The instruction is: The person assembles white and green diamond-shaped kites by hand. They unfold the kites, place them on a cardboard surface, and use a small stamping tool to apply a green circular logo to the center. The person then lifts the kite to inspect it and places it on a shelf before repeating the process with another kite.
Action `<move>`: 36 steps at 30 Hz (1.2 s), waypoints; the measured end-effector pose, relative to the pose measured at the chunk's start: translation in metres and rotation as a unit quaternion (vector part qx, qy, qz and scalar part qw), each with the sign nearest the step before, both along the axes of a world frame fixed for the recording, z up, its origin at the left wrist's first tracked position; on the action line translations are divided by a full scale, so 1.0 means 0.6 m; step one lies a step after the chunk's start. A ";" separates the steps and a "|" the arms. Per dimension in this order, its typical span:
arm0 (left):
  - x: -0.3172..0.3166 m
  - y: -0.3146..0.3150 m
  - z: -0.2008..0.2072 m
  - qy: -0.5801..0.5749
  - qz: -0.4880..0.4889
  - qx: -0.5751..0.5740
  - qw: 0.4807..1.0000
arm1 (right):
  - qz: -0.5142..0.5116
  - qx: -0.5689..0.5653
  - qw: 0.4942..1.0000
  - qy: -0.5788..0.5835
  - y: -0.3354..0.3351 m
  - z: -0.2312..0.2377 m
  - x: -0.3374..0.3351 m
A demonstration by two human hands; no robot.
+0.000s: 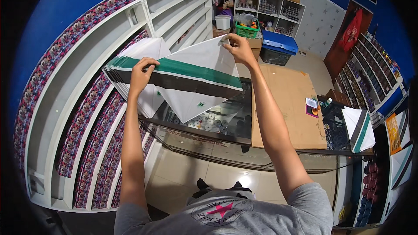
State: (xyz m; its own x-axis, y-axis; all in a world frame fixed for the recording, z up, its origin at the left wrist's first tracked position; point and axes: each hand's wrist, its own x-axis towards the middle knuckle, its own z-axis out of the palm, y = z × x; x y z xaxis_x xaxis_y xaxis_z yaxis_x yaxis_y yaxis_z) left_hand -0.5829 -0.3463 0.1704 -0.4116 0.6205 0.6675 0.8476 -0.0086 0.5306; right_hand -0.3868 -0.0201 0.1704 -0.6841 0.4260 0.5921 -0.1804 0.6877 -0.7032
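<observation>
A white paper sheet (196, 61) with a green band and a black band hangs tilted over the glass counter. A small green printed mark (200, 104) shows on its lower part. My right hand (240, 50) pinches the sheet's upper corner between thumb and fingers. My left hand (143, 73) is closed at its left side, thumb and fingers gripping the edge. Directly behind my left hand, a fanned stack of matching striped sheets (153, 45) leans at the left; whether my fingers also hold part of this stack is hidden.
Beneath the sheet is a glass counter (237, 119) containing round spools. A cardboard sheet (283, 104) covers its right part, with an open ink pad (311, 106) at its edge. More striped sheets (359, 130) lie farther right. White shelving (65, 104) stands left; a blue-lidded bin (278, 43) stands behind.
</observation>
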 end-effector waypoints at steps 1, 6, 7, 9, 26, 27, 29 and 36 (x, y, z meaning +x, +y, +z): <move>-0.004 -0.004 0.003 0.006 0.000 -0.005 1.000 | 0.000 -0.005 1.000 0.010 -0.001 -0.006 -0.008; -0.039 -0.028 0.007 0.006 -0.023 -0.010 1.000 | -0.018 -0.010 1.000 0.011 -0.026 -0.015 -0.032; -0.045 -0.034 0.010 0.003 -0.019 -0.015 1.000 | -0.014 -0.016 1.000 0.009 -0.034 -0.015 -0.037; -0.056 -0.039 0.012 -0.006 -0.008 -0.016 1.000 | -0.010 -0.025 1.000 0.002 -0.037 -0.017 -0.044; -0.105 -0.062 0.017 0.012 0.123 0.039 0.992 | 0.025 0.004 0.999 0.028 -0.012 -0.054 -0.223; -0.109 -0.067 0.016 0.018 0.128 0.042 0.991 | 0.032 0.005 0.999 0.021 -0.019 -0.051 -0.232; -0.119 -0.073 0.012 0.032 0.131 0.048 0.990 | 0.041 0.007 0.999 0.009 -0.025 -0.047 -0.251; -0.141 -0.088 0.009 0.071 0.169 0.036 0.982 | 0.047 0.062 0.996 0.032 -0.024 -0.063 -0.348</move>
State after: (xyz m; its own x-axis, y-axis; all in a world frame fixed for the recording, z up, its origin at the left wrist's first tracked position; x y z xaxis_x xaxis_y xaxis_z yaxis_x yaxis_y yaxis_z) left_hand -0.6678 -0.3991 0.1756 -0.4860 0.4135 0.7699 0.8737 0.2526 0.4158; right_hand -0.5956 -0.0346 0.1325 -0.6775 0.2822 0.6792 -0.2898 0.7464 -0.5991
